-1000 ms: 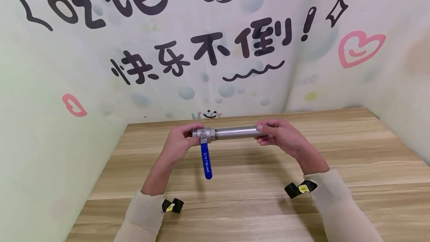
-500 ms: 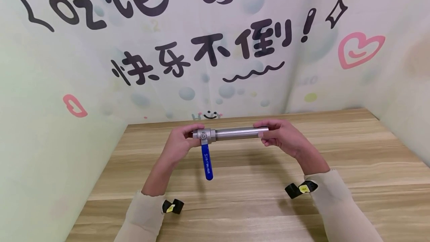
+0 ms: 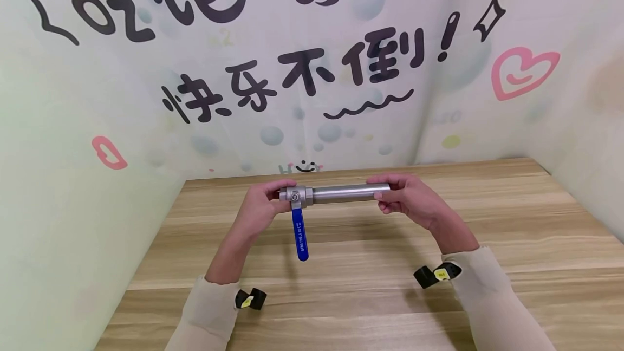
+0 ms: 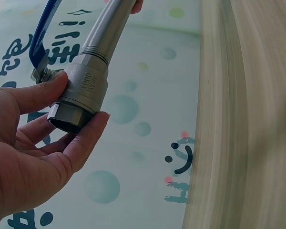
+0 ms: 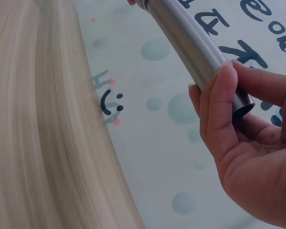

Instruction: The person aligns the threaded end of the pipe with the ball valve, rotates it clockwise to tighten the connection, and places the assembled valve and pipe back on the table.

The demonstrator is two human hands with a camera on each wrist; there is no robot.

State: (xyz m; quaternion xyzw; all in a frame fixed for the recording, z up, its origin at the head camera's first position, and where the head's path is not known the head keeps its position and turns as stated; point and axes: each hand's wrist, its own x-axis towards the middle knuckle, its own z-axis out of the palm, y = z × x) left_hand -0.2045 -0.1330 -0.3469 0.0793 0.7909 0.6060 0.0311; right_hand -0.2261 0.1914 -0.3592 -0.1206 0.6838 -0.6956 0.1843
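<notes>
Above the table, a steel ball valve point(image 3: 301, 195) and a steel pipe point(image 3: 341, 193) are joined end to end and held level. My left hand point(image 3: 258, 207) grips the valve's body at its free end. The blue lever handle point(image 3: 300, 234) points toward me. In the left wrist view, threads point(image 4: 96, 52) show where the pipe enters the valve point(image 4: 83, 88), and the thumb and fingers hold the valve around its hexagonal open end. My right hand point(image 3: 411, 199) pinches the pipe's far end. The right wrist view shows the thumb and fingers around the pipe point(image 5: 195, 50), close to its hollow mouth.
Beneath both hands lies a wood-grain table point(image 3: 351, 297). A pale cloth backdrop point(image 3: 234, 145) with black lettering rises behind and at the sides. Black wrist cameras sit on the left sleeve point(image 3: 209, 307) and the right sleeve point(image 3: 487, 291).
The right thumb and fingers have shifted on the pipe, baring more of its end than one second ago. The left hand and the valve have stayed in place.
</notes>
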